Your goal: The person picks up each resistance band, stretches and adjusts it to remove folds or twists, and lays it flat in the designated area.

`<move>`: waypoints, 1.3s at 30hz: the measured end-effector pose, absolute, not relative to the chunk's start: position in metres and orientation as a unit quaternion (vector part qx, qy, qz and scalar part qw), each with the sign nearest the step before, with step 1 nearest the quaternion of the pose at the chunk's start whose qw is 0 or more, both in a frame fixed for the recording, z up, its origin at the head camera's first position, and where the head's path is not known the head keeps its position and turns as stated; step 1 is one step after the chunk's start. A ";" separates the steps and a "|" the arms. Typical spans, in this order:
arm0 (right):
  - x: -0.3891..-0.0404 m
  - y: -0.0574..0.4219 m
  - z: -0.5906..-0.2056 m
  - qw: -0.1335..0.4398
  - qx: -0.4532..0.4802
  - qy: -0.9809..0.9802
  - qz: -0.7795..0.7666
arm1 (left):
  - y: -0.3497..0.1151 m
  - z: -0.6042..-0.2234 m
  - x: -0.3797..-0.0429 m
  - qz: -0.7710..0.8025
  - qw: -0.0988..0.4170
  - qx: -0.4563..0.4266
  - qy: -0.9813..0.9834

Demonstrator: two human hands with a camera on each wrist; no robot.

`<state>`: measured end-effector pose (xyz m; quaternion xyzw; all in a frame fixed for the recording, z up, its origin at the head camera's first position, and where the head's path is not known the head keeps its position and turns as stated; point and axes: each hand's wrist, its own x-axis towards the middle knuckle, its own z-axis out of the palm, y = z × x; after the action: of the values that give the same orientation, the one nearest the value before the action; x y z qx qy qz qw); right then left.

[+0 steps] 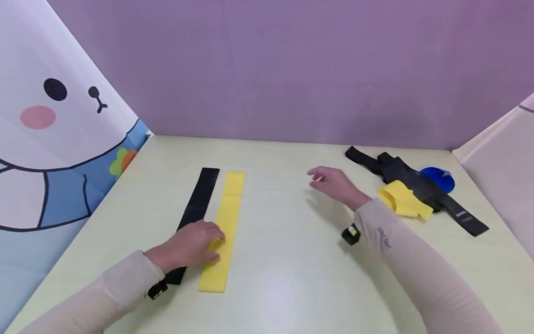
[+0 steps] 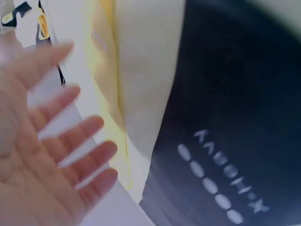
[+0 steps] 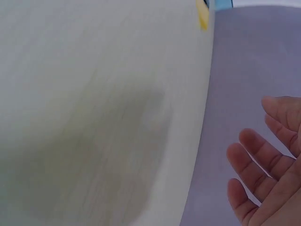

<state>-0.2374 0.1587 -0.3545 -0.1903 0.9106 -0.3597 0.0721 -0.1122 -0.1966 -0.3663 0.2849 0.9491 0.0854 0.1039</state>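
Two flat resistance bands lie side by side on the left of the table: a black band (image 1: 202, 195) and, to its right, a yellow band (image 1: 232, 199). In the left wrist view the black band (image 2: 235, 84) carries white "X-Heavy" lettering and a row of ovals. My left hand (image 1: 192, 243) reaches across the black band, fingertips over the lower half of the yellow one. Its fingers (image 2: 87, 129) are spread and grip nothing. My right hand (image 1: 333, 183) hovers above the table, right of centre, fingers loosely bent and holding nothing; its shadow falls on the tabletop.
At the right lies a loose heap: crumpled black bands (image 1: 417, 181), a folded yellow band (image 1: 402, 199) and a round blue item (image 1: 435, 179). A purple cloth (image 1: 271, 69) hangs behind the table (image 1: 283, 278). A cartoon-printed cloth (image 1: 62, 148) borders the left side.
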 end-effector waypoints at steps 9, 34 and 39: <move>-0.218 0.254 -0.343 0.025 -0.162 0.962 -0.216 | -0.201 -0.362 -0.114 0.050 0.144 0.347 0.925; -0.194 0.353 -0.354 0.089 -0.081 0.989 -0.086 | -0.203 -0.366 -0.114 0.040 0.152 0.357 0.921; -0.193 0.359 -0.364 0.120 -0.053 0.985 -0.109 | -0.202 -0.367 -0.115 0.041 0.158 0.355 0.920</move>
<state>-0.1929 0.3586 -0.3641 -0.0532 0.9854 -0.1089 0.1196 -0.1147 -0.2019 -0.3667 0.3551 0.9204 0.0407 0.1583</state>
